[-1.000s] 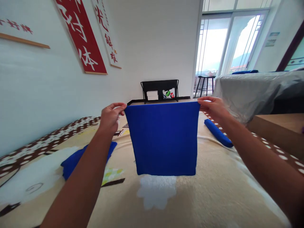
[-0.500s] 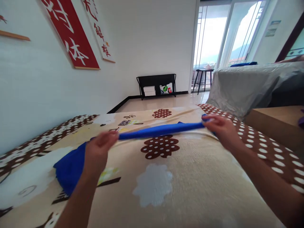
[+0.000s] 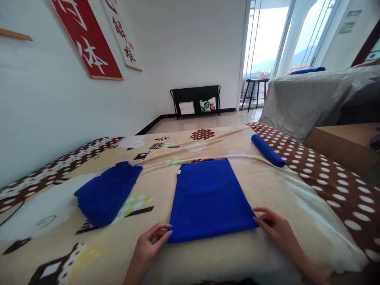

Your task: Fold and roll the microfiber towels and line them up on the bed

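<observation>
A blue cloth (image 3: 209,198) lies flat as a rough rectangle on the patterned blanket (image 3: 291,221), with a small white tag at its far left corner. My left hand (image 3: 151,243) pinches its near left corner between thumb and fingers. At the near right corner, my right hand (image 3: 276,227) grips the edge the same way. Left of this cloth rests a crumpled blue cloth (image 3: 108,194), apart from my hands. A rolled blue cloth (image 3: 267,150) lies toward the far right edge of the blanket.
Beyond the bed stands a black rack (image 3: 194,99) against the wall. To the right are a plastic-covered piece of furniture (image 3: 293,97) and a cardboard box (image 3: 335,142). A dark stool (image 3: 255,85) stands by the glass door. Scrolls (image 3: 89,43) hang on the left wall.
The blue cloth, stretched in the air between my hands before, is now laid flat on the blanket. Both hands have come down and closer to me. The rolled cloth now shows fully.
</observation>
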Available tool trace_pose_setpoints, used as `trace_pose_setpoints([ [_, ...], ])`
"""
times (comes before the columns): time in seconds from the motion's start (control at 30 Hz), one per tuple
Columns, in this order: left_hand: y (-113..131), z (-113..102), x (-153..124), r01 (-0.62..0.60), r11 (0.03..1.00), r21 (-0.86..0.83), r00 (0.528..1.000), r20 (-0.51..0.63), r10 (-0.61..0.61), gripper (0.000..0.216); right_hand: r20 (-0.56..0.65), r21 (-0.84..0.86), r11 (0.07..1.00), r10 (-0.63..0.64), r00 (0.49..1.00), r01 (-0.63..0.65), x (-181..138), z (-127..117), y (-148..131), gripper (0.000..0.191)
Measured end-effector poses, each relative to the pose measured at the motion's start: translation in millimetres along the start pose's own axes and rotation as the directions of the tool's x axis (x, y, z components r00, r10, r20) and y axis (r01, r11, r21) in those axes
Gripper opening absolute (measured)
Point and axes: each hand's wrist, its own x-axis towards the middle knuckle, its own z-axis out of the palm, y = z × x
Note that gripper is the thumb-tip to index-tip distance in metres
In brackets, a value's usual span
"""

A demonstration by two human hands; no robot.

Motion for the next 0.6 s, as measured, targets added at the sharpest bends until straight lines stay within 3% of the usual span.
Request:
trace_pose_setpoints([
  [0.23,-14.7,-0.7,-21.7,0.001,0.995,-0.102,0.984,-0.176,-0.019,0.033,-0.097,-0.018,1.0,0.001,0.995,-0.003,-20.8,-5.6,11.0,0.049],
  [0.33,-28.1,1.1,-28.9,-0.012,0.993,-0.114,0.982,-0.186,-0.01,0.032,-0.109,-0.028,0.999,0.024,0.994,-0.027,-24.0,-6.8,17.8,0.049],
  [0.6,-50.4,-2.7,-40.0,-0.133,0.961,0.244,0.968,-0.177,0.179,0.025,-0.143,-0.138,0.989,-0.077,0.987,0.058,-34.5,-11.0,36.4,0.037],
])
